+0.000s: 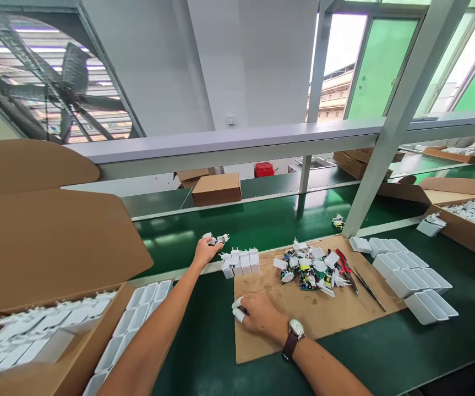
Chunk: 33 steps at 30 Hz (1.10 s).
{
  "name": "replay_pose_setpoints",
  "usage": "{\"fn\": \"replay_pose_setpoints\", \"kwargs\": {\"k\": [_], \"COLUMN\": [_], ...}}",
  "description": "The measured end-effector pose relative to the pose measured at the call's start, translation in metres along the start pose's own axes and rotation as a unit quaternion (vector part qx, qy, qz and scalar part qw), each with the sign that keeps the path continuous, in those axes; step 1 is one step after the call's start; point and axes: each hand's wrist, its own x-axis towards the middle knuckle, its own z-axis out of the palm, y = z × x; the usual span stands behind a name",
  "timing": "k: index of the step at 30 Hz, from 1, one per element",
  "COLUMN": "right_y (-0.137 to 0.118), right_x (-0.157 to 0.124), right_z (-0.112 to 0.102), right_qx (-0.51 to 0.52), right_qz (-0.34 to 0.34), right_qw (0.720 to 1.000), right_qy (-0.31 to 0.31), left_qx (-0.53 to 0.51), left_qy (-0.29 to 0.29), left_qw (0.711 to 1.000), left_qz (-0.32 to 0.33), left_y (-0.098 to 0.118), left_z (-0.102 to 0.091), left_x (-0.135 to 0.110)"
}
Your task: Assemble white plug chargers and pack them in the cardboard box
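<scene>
My left hand (206,252) reaches out over the green belt, fingers closed on a small white plug piece (222,238); part of the grip is hidden behind the hand. Just below it stands a short row of white plug adapters (241,262) with prongs on top. My right hand (257,314), with white finger cots on two fingertips, rests loosely curled on a cardboard sheet (270,344). Its fingertips are apart and hold nothing visible. Beyond it lies a pile of circuit boards with white caps (309,267). Red-handled pliers (344,261) and tweezers (369,289) lie beside the pile.
Rows of white plastic housings (410,272) stand at right, and more housings (127,324) at left. An open carton (72,363) of white parts fills the left; another carton (464,231) is far right. A metal post (380,159) rises near the belt. A closed box (216,190) sits behind.
</scene>
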Motion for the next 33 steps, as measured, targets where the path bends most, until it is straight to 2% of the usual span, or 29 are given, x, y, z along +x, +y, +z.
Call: {"fn": "replay_pose_setpoints", "kwargs": {"k": [4, 7, 10, 14, 17, 19, 21, 25, 28, 31, 33], "right_y": [0.0, -0.001, -0.005, -0.019, -0.04, -0.058, -0.076, -0.101, -0.104, -0.098, -0.095], "right_x": [0.001, 0.0, -0.004, -0.014, -0.021, -0.028, -0.039, -0.071, -0.094, -0.114, -0.129], "right_z": [0.0, 0.001, -0.001, -0.006, -0.008, -0.009, -0.008, -0.005, -0.003, -0.005, -0.01], "right_qx": [-0.033, -0.058, -0.079, -0.103, -0.121, -0.132, -0.14, -0.129, -0.121, -0.122, -0.098], "right_qz": [-0.02, -0.044, -0.091, -0.166, -0.204, -0.223, -0.247, -0.293, -0.28, -0.231, -0.186], "right_qw": [0.999, 0.997, 0.992, 0.979, 0.968, 0.962, 0.955, 0.944, 0.948, 0.96, 0.973], "right_qy": [-0.006, -0.013, -0.031, -0.065, -0.079, -0.084, -0.088, -0.084, -0.088, -0.098, -0.099], "left_qx": [-0.112, -0.19, -0.252, -0.294, -0.253, -0.188, -0.135, -0.089, -0.055, -0.026, -0.011], "left_qy": [0.029, 0.043, 0.022, -0.07, -0.201, -0.295, -0.348, -0.368, -0.373, -0.375, -0.367], "left_qw": [0.992, 0.979, 0.967, 0.953, 0.946, 0.936, 0.925, 0.915, 0.899, 0.883, 0.883], "left_qz": [-0.059, -0.053, -0.019, 0.018, 0.024, 0.042, 0.072, 0.14, 0.223, 0.28, 0.293], "left_y": [0.024, 0.047, 0.069, 0.087, 0.083, 0.071, 0.055, 0.027, 0.016, 0.014, 0.018], "left_z": [-0.019, -0.038, -0.057, -0.068, -0.056, -0.036, -0.011, 0.041, 0.068, 0.074, 0.062], "left_x": [-0.013, -0.034, -0.073, -0.14, -0.185, -0.205, -0.218, -0.228, -0.231, -0.233, -0.236]}}
